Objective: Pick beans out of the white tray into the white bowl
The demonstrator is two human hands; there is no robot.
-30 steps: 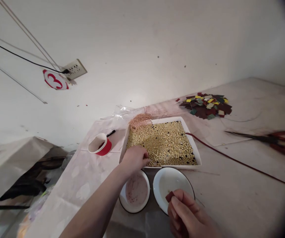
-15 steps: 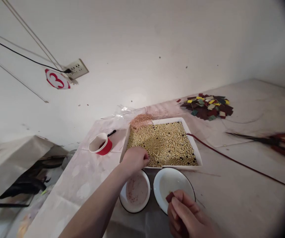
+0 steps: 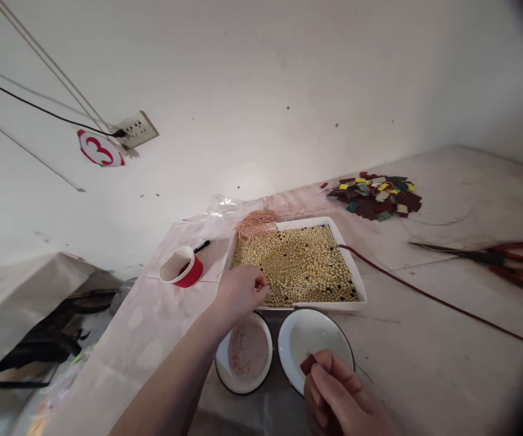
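Observation:
My left hand (image 3: 242, 288) reaches over the near left part of a shallow white tray (image 3: 359, 284). Its thumb and fingertips are pinched together; whatever they hold is too small to make out. Pale yellow round beads or beans (image 3: 306, 263), with scattered black ones, fill the tray. Low over a white enamel bowl (image 3: 292, 339), my right hand (image 3: 340, 390) pinches a small dark red square piece (image 3: 308, 364) between thumb and finger. Beneath my left wrist stands another dark-rimmed white bowl (image 3: 247, 351) with reddish bits in it.
Orange-pink threads (image 3: 256, 224) lie over the tray's back left corner. A red and white paper cup (image 3: 188, 272) and a black pen (image 3: 202, 246) are to the left. On the right lie scissors (image 3: 493, 257), a dark red cord (image 3: 406, 284) and a pile of coloured squares (image 3: 379, 197).
My left hand's pinched fingers have lifted and opened into a rounder curl over the tray. My right hand keeps its hold on the red square. The whole view has shifted slightly.

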